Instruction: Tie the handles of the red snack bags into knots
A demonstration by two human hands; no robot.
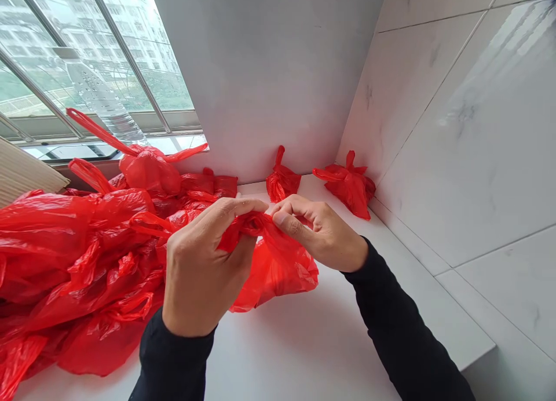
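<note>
A red plastic bag [282, 270] hangs or rests over the white tabletop, gathered and twisted at its top between my two hands. My left hand [208, 262] is closed around the gathered neck, thumb below and forefinger above. From the right, my right hand [319, 230] pinches the same bunched plastic with thumb and fingers. The fingertips of both hands almost meet there. Whether the twisted part forms a finished knot is hard to make out, and what the bag contains is hidden.
Many red plastic bags [104, 262] are heaped at the left. Two tied red bags, one small [283, 178] and one larger [350, 183], sit by the back wall. A clear bottle [102, 99] stands at the barred window. Marble-look tiles [486, 157] line the right side.
</note>
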